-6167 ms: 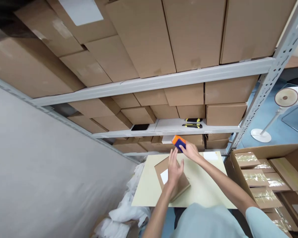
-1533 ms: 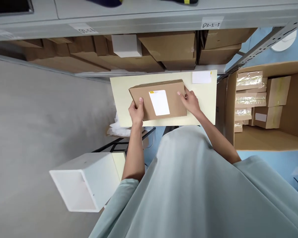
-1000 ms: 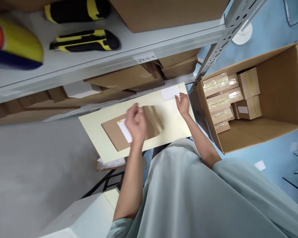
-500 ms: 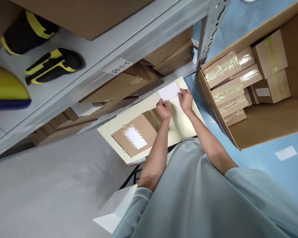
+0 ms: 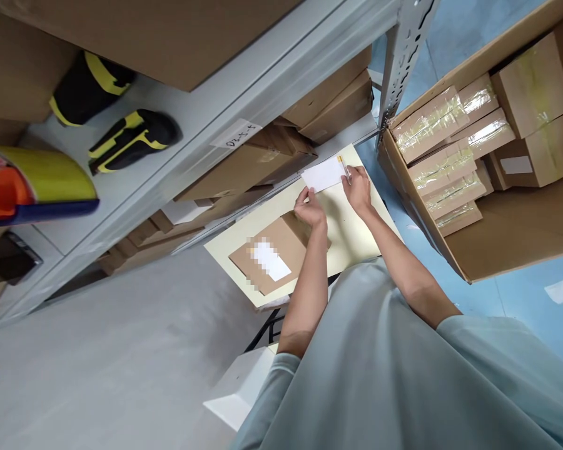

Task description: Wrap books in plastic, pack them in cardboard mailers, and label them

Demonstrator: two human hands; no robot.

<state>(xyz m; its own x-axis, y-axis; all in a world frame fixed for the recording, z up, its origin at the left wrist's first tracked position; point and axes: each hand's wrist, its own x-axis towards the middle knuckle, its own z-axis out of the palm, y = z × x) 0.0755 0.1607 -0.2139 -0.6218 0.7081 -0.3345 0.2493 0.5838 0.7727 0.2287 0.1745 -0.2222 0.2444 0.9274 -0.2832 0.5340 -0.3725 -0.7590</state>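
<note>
A white paper slip [image 5: 323, 175] lies at the far end of a pale yellow tabletop [image 5: 351, 234]. My left hand [image 5: 310, 209] pinches its near left corner. My right hand [image 5: 358, 187] holds its right edge, with a thin yellow pen [image 5: 344, 167] by the fingers. A flat brown cardboard package [image 5: 272, 253] with a white label lies on the table behind my left wrist, untouched.
A large open carton [image 5: 507, 250] holding several taped boxes stands to the right. Grey shelving [image 5: 244, 119] above carries brown cartons, two black-and-yellow utility knives [image 5: 131, 140] and an orange, yellow and blue tape dispenser [image 5: 32, 187]. A white box [image 5: 239, 387] sits low by my left side.
Both hands let go of the brown package and moved to the white slip at the table's far end. The view swung, tilting the scene.
</note>
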